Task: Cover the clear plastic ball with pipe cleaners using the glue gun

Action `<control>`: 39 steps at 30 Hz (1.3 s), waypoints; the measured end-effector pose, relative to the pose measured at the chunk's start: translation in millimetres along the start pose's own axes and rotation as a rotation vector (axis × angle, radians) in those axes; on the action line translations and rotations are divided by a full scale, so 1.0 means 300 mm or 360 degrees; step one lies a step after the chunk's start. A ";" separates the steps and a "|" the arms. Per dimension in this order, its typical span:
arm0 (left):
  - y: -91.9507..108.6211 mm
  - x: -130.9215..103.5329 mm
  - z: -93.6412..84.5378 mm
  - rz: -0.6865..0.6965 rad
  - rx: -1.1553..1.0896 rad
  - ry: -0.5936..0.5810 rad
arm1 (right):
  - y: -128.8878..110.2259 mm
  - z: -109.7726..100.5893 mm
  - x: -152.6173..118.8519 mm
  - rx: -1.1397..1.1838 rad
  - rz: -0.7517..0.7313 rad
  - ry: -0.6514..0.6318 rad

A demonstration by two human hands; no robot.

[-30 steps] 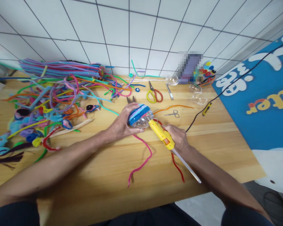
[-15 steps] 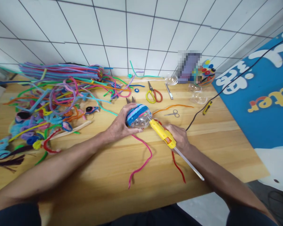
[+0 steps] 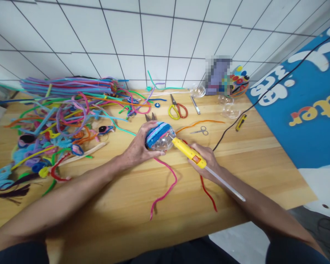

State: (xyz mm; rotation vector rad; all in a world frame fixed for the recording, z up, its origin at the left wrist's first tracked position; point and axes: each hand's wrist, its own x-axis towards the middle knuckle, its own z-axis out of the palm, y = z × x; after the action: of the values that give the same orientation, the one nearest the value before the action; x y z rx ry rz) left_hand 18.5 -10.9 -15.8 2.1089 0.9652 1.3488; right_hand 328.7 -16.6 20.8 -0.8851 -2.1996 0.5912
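Over the middle of the wooden table, my left hand (image 3: 137,146) grips a clear plastic ball (image 3: 161,141), thumb below and fingers behind. Blue, light blue and pink pipe cleaners cover its upper part; its lower part is bare. My right hand (image 3: 205,157) is wrapped round a yellow hot glue gun (image 3: 189,152), whose nozzle is at the ball's right side. A long translucent glue stick (image 3: 225,183) sticks out of the gun's back. Near the ball lie a pink pipe cleaner (image 3: 172,179), a red pipe cleaner (image 3: 208,194) and an orange pipe cleaner (image 3: 200,123).
Loose pipe cleaners (image 3: 71,113) are heaped at the left, below a bundled stack (image 3: 68,86). Toward the back lie red-and-yellow scissors (image 3: 178,110), small scissors (image 3: 200,131) and clear plastic balls (image 3: 231,110). A black cord (image 3: 250,106) crosses the right side near a yellow cutter (image 3: 241,123).
The glue gun has tilted slightly, its rear end and glue stick moving right and up. The ball has turned a little in my left hand. The whole view has shifted slightly.
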 end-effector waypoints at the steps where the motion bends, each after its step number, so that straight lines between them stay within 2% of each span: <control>1: 0.000 -0.002 0.002 -0.0022 -0.0008 0.0019 | -0.007 -0.001 0.003 0.0048 0.0067 -0.0001; 4: 0.001 -0.007 0.006 -0.0081 -0.0031 0.0055 | -0.015 -0.008 0.009 0.0133 0.0168 -0.0011; 9: -0.002 -0.009 0.005 -0.0055 -0.0068 0.0013 | 0.019 -0.011 0.010 0.0017 -0.0159 0.0041; 13: -0.007 -0.008 0.002 -0.0019 -0.0067 -0.0032 | 0.050 -0.012 0.005 -0.0049 -0.0258 0.0023; 17: -0.014 -0.008 -0.002 -0.0015 -0.0067 -0.0068 | 0.065 -0.022 0.003 -0.0038 -0.0254 -0.0033; 24: -0.018 -0.004 -0.002 0.0003 -0.0075 -0.0057 | 0.064 -0.024 -0.002 -0.0044 -0.0113 -0.0085; 31: -0.007 0.003 -0.005 0.0094 -0.0015 -0.0080 | 0.059 -0.014 0.001 0.0048 -0.0122 -0.0015; 35: -0.012 0.000 -0.004 0.0110 0.0006 -0.0066 | 0.053 0.000 -0.001 0.0184 0.0009 -0.0024; 39: -0.018 -0.002 0.006 0.0092 0.0006 -0.0029 | 0.033 0.005 -0.005 0.0467 0.0516 -0.0067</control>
State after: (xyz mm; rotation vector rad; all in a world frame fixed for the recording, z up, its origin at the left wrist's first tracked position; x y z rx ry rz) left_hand 18.2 -8.0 -20.6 2.1635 0.9070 1.3541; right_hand 332.6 -11.1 13.0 -1.0827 -1.9489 1.0651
